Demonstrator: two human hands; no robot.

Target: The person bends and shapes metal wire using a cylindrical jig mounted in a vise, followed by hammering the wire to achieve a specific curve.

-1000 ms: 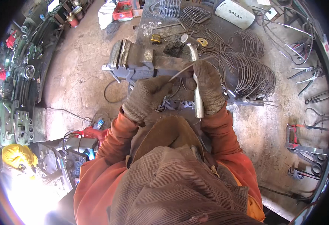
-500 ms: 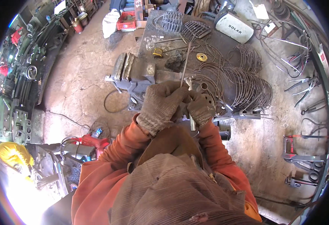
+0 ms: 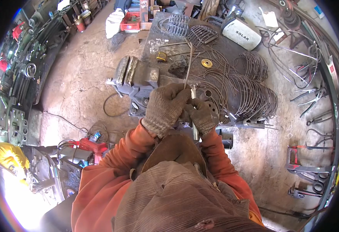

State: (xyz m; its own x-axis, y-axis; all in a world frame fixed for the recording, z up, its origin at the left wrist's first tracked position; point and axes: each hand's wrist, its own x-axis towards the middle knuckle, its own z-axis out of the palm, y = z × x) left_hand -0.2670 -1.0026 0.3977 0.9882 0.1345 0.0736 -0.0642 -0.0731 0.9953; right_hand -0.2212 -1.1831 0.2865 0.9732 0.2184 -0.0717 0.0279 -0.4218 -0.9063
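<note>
My left hand (image 3: 165, 104), in a worn knit glove, is closed around a thin metal rod (image 3: 189, 63) that points away over the bench. Close beside it, my right hand (image 3: 201, 118), also gloved, is wrapped round a shiny metal tool (image 3: 195, 133). The tool's end sticks out below the fist, and a pale metal part shows above it; its exact kind is unclear. Just beyond my hands lies the dark metal bench (image 3: 154, 43). A heavy bench vise (image 3: 140, 77) stands at its left edge.
Bundles of bent wire rings (image 3: 252, 94) cover the bench's right side, with a yellow disc (image 3: 206, 63) and tape measure (image 3: 161, 57) nearby. Wire baskets (image 3: 177, 25) and a white box (image 3: 241, 32) lie farther back. Pliers (image 3: 312, 98) are at right; a red power tool (image 3: 92, 147) lies left.
The view has shifted slightly, and both hands appear a little farther left. The rod's lower end has swung slightly left; both hands keep their hold.
</note>
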